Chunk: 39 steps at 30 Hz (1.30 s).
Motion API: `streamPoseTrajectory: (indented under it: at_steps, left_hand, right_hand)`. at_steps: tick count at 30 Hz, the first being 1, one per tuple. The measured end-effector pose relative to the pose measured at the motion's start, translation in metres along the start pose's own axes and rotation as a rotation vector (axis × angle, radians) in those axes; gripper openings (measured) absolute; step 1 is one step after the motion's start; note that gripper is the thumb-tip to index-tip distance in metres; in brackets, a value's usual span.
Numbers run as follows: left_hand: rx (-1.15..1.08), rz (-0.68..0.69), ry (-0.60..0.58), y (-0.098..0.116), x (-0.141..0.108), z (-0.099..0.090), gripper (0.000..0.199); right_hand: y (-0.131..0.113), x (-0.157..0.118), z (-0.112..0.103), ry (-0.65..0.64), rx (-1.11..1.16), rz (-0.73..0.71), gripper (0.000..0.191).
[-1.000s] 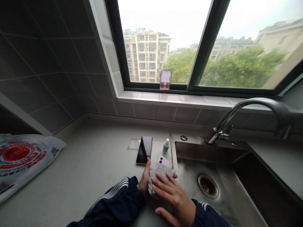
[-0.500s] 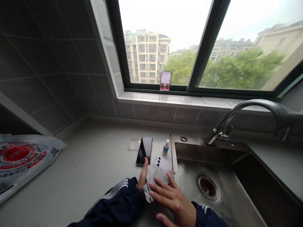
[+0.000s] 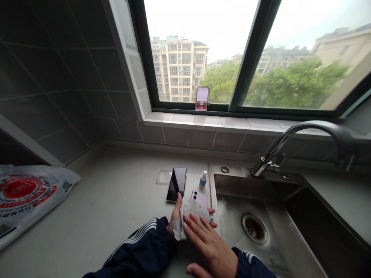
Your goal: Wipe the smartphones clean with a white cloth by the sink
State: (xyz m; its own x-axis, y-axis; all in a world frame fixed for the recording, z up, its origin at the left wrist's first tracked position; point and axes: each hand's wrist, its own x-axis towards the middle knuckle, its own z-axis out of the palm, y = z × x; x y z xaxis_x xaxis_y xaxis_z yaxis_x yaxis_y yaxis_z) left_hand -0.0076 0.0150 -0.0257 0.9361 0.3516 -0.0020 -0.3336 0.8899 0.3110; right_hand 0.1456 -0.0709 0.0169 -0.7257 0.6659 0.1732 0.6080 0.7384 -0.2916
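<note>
My left hand (image 3: 176,216) holds a lilac smartphone (image 3: 199,197) from below, thumb at its left side and fingertips showing past its right edge. Two camera lenses are visible on the phone's upturned back. A thin grey cloth (image 3: 191,210) covers the phone's lower part and hangs over its left side. My right hand (image 3: 207,243) lies on the cloth with its fingers stretched out flat and the thumb apart. Just beyond, a black-screened smartphone (image 3: 177,183) rests on the counter. A small white-capped spray bottle (image 3: 203,179) stands upright by the sink edge.
A clear phone case (image 3: 164,176) lies beside the black phone. On the right are a steel sink (image 3: 213,185) and a curved chrome faucet (image 3: 266,162). A printed plastic bag (image 3: 31,193) sits at the far left of the counter (image 3: 110,197). The window is behind.
My right hand and the cloth have slid down the lilac phone toward me, baring more of its back. My left hand stays nearly in place, with its right-side fingertips more exposed.
</note>
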Motion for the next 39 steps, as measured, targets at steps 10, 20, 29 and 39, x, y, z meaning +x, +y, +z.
streamPoseTrajectory:
  at_steps: [10, 20, 29, 39]
  left_hand:
    - [0.047, 0.133, 0.085, -0.008, -0.001, 0.023, 0.092]
    - [0.228, 0.183, 0.004, -0.014, 0.001, 0.025, 0.07]
    - [0.289, 0.246, 0.086, -0.011, 0.004, 0.029, 0.059]
    - [0.166, 0.19, 0.114, -0.01, 0.005, 0.027, 0.064]
  right_hand:
    - [0.008, -0.002, 0.008, 0.145, -0.171, 0.122, 0.074]
    - [0.017, -0.003, 0.012, 0.292, -0.241, 0.25, 0.072]
    - [0.023, -0.003, 0.016, 0.336, -0.222, 0.34, 0.07]
    - [0.026, -0.005, 0.015, 0.295, -0.216, 0.301, 0.071]
